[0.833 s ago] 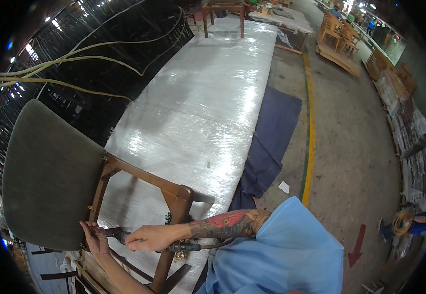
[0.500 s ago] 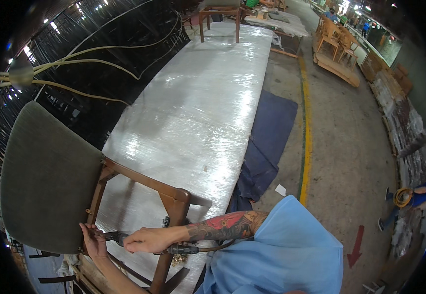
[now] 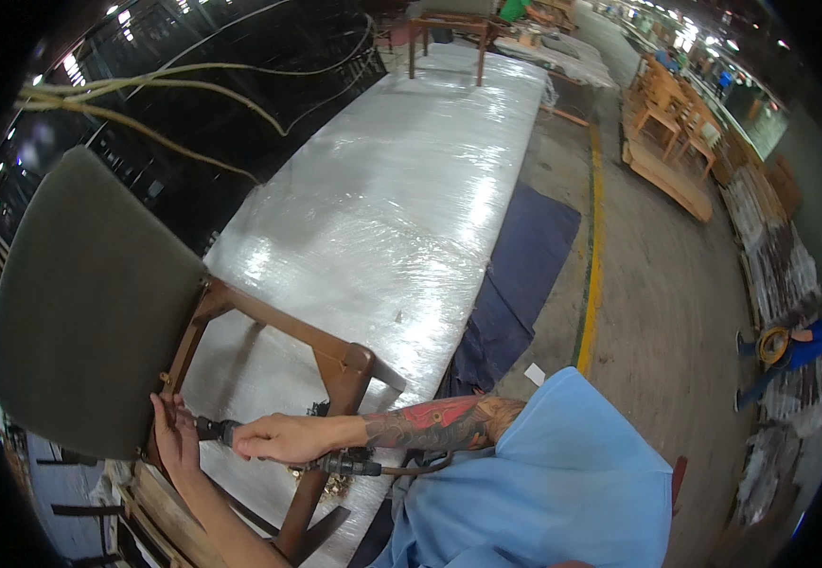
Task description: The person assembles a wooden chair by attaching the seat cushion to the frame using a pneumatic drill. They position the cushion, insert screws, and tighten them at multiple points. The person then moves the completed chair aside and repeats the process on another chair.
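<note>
A brown wooden chair frame [image 3: 288, 325] with a large grey-green padded panel [image 3: 89, 308] rests at the near left on a plastic-wrapped work surface. My right hand [image 3: 274, 439] is wrapped around a dark power screwdriver [image 3: 349, 466] with a hose at its rear, held roughly level and pointing left. Its front end reaches the wooden rail beside the panel. There my left hand [image 3: 178, 437] has its fingers curled by the tool's tip and against the rail. What those fingers pinch, if anything, is too small to make out. A pile of small brass-coloured screws [image 3: 338, 485] lies below the tool, partly hidden.
The long wrapped surface [image 3: 373, 199] stretches away, with another chair [image 3: 449, 38] at its far end. Yellowish hoses [image 3: 174, 85] hang at upper left. Dark blue cloth [image 3: 524, 275] drapes on the right. A person in blue [image 3: 799, 348] carries a coiled hose at far right.
The whole view has shifted slightly. Both hands and the screwdriver keep nearly the same place at the chair's rail. The person at far right has moved a little.
</note>
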The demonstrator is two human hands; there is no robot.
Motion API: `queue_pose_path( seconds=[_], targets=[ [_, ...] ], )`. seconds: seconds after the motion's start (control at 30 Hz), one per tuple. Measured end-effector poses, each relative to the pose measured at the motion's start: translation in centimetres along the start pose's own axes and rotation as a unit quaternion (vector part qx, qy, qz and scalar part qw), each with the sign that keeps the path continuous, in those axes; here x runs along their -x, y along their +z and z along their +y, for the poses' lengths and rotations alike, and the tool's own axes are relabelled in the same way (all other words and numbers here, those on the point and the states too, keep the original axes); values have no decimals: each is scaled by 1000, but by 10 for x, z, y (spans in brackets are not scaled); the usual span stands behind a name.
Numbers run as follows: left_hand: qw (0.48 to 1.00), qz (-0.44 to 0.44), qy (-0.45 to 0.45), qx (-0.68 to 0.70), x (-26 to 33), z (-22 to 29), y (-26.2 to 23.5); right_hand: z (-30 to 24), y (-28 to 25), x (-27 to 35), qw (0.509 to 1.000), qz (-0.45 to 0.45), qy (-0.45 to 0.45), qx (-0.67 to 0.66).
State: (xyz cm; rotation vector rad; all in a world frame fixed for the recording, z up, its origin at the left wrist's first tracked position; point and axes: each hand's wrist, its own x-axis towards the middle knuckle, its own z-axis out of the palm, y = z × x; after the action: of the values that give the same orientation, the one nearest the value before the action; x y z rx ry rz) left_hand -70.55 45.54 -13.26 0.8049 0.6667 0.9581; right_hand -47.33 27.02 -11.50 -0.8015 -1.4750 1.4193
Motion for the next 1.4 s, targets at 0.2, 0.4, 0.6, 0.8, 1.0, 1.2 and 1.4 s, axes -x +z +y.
queue_pose_path(
  seconds=[0.2,0.4,0.6,0.8,1.0,1.2,1.4],
  targets=[
    [992,108,-56,-41,7,-13,30,66,-7,-8,962,-17,-141,232],
    [972,198,-106,-66,-14,-33,31,-1,-6,-9,991,110,73,31],
    [961,274,-19,22,-43,-60,23,-10,-4,-24,989,94,115,24],
    [946,312,43,71,-73,-73,-3,-16,14,-47,985,105,135,-13],
    [919,379,88,53,-65,-71,25,-9,15,-54,984,103,137,37],
    [911,392,129,-20,-65,-78,25,-5,17,-61,982,103,153,33],
    [888,435,138,-51,-70,-80,27,-1,13,-75,983,105,147,43]
  ],
)
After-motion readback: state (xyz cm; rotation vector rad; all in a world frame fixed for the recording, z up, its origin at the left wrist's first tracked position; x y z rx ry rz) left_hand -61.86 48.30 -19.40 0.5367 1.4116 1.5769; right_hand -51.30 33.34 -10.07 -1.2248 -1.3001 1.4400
